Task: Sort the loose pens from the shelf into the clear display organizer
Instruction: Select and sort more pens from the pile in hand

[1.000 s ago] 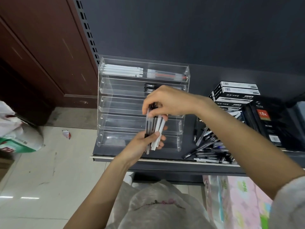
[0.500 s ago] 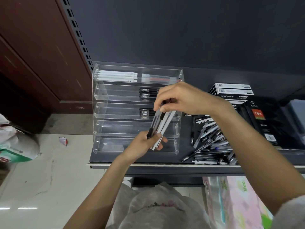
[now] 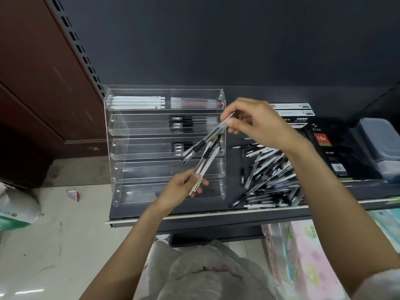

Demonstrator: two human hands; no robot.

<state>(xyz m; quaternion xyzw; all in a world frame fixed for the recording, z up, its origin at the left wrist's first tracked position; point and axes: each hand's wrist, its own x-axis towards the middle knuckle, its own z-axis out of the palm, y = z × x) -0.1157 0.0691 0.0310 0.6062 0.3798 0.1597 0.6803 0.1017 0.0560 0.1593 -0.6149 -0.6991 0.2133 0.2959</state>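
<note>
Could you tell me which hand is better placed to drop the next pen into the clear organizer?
The right hand: it pinches a single clear pen right over the organizer, while the left hand holds the bundle.

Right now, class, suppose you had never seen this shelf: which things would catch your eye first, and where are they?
First the two hands in the middle: the right hand pinches one clear pen, and the left hand grips a small bundle of pens. Behind them stands the clear organizer, with white pens in its top row. To the right, a messy pile of loose pens lies on the dark shelf.
</note>
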